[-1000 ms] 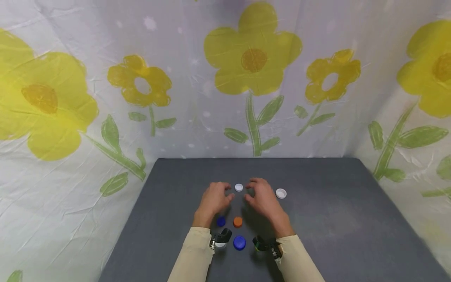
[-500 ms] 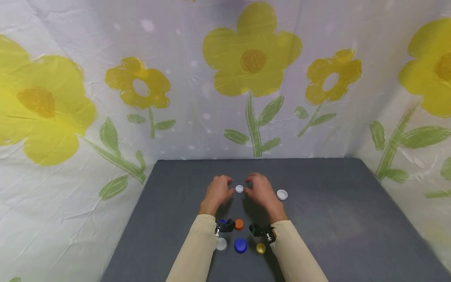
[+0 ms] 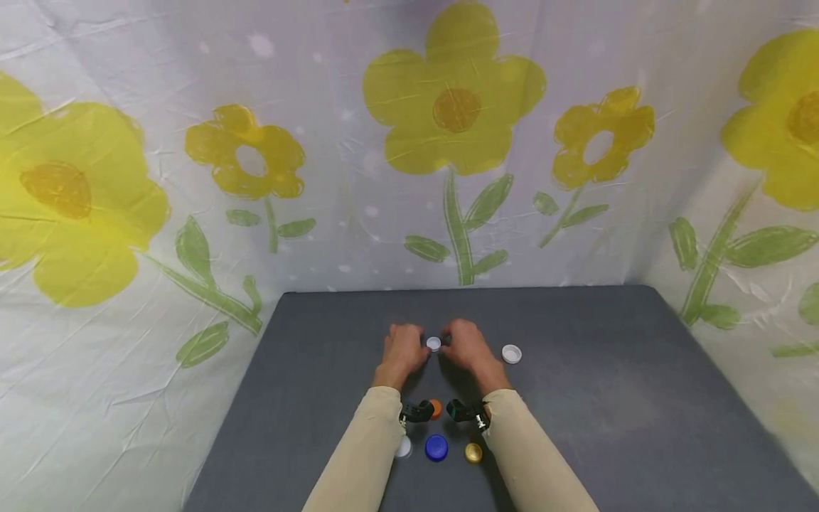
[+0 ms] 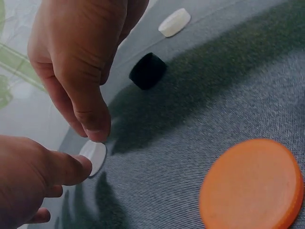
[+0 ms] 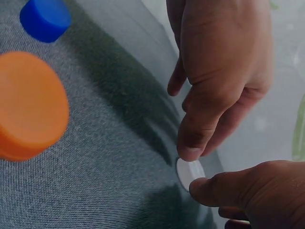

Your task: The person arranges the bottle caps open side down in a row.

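A small white bottle cap point(image 3: 434, 344) lies on the dark table, hollow side up, between both hands. In the head view my left hand point(image 3: 403, 350) is at its left and my right hand point(image 3: 468, 348) at its right, both with loosely bent fingers. The left thumb point(image 4: 76, 168) reaches the cap's near edge in the left wrist view. Opposite it, the right hand's fingertips point(image 4: 97, 133) come down right at the rim. Beside the right hand stands a black cap point(image 4: 148, 71), mostly hidden by that hand in the head view.
Farther right lies another white cap point(image 3: 512, 354). Nearer the body are an orange cap point(image 3: 436, 409), a large blue cap point(image 3: 436, 448), a gold cap point(image 3: 473, 453) and a white cap point(image 3: 403, 446). A small blue cap point(image 5: 45, 20) shows in the right wrist view.
Both hands have drawn inward from either side until their fingertips are right at the small white cap. The forearms have moved slightly closer together, and the gold cap has come into view.
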Available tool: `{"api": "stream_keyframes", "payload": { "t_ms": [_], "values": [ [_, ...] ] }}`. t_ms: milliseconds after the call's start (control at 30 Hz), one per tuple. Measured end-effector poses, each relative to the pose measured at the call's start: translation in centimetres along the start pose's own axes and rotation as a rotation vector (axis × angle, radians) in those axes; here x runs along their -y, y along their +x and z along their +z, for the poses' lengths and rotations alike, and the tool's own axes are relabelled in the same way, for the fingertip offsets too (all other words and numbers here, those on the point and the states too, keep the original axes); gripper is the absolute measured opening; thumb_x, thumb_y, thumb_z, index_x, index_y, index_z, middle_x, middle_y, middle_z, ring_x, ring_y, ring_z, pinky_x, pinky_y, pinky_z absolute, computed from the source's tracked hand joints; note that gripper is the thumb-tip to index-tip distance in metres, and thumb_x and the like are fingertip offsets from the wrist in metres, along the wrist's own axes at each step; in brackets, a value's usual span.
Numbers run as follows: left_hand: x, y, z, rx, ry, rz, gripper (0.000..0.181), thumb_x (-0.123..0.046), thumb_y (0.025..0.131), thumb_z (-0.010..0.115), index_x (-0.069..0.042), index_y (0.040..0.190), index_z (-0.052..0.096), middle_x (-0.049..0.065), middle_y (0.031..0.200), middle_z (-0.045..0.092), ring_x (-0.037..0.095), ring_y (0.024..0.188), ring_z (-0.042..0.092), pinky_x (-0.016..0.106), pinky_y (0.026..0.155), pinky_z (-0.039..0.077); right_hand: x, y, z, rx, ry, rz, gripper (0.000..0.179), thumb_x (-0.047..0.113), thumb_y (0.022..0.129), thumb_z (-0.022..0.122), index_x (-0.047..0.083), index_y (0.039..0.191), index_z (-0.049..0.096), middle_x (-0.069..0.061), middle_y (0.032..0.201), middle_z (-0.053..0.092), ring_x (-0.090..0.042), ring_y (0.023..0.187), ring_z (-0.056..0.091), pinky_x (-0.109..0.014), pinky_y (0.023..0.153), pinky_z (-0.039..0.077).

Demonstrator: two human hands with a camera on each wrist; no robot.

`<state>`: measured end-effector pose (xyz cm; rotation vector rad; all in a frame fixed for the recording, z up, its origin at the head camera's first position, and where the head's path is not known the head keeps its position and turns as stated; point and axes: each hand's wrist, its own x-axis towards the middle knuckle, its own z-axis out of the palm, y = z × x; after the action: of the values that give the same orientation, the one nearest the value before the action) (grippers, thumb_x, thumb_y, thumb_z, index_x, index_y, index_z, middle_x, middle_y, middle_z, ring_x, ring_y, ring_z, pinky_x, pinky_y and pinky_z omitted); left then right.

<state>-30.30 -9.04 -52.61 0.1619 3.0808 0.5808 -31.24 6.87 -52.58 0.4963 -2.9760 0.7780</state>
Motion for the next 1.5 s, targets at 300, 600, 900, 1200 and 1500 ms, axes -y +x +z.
{"api": "stream_keyframes", "payload": {
  "t_ms": [300, 600, 900, 1200, 1500],
  "values": [
    [-0.1, -0.5, 0.9, -0.048, -0.025, 0.002, 0.024, -0.026, 0.087, 0.079, -0.017, 0.109, 0.079, 0.007, 0.114, 0.073, 0.034, 0.112, 0.056, 0.057, 0.096, 0.045, -0.1, -0.1, 0.9, -0.020, -0.003, 0.029, 0.014, 0.013, 0.081, 0.082, 0.007, 0.093, 0.079, -0.008, 0.095, 0.075, -0.031, 0.096, 0.069, -0.048, 0.084, 0.054],
    [-0.4, -0.7, 1.0, -0.060, -0.048, -0.004, 0.023, -0.027, 0.088, 0.079, -0.018, 0.109, 0.079, 0.006, 0.116, 0.073, 0.033, 0.116, 0.055, 0.056, 0.100, 0.043, 0.1, -0.4, 0.3, -0.021, -0.012, 0.040, 0.010, 0.014, 0.081, 0.082, 0.011, 0.091, 0.080, -0.006, 0.092, 0.074, -0.029, 0.094, 0.068, -0.047, 0.084, 0.054],
    [-0.8, -1.2, -0.7, -0.073, -0.044, 0.061, 0.021, -0.030, 0.088, 0.078, -0.019, 0.106, 0.079, 0.003, 0.111, 0.075, 0.029, 0.107, 0.066, 0.049, 0.090, 0.052, 0.7, -1.2, -1.7, -0.068, 0.012, -0.022, 0.014, 0.013, 0.076, 0.084, 0.009, 0.088, 0.079, -0.008, 0.098, 0.075, -0.032, 0.096, 0.069, -0.048, 0.085, 0.054],
    [-1.8, -2.4, -2.4, -0.069, -0.108, 0.058, 0.021, -0.029, 0.089, 0.077, -0.018, 0.107, 0.079, 0.006, 0.112, 0.075, 0.026, 0.097, 0.070, 0.044, 0.083, 0.055, 1.7, -2.3, -3.3, -0.108, -0.013, -0.053, 0.015, 0.014, 0.079, 0.084, 0.007, 0.092, 0.079, -0.014, 0.114, 0.072, -0.035, 0.109, 0.066, -0.048, 0.095, 0.052],
    [-2.4, -3.9, -3.6, -0.075, -0.120, 0.095, 0.020, -0.029, 0.089, 0.077, -0.018, 0.106, 0.079, 0.004, 0.110, 0.075, 0.025, 0.099, 0.069, 0.044, 0.082, 0.055, 2.4, -3.8, -4.5, -0.087, -0.014, -0.054, 0.014, 0.017, 0.081, 0.083, 0.009, 0.093, 0.079, -0.015, 0.122, 0.069, -0.035, 0.117, 0.063, -0.049, 0.101, 0.048]
  ]
}}
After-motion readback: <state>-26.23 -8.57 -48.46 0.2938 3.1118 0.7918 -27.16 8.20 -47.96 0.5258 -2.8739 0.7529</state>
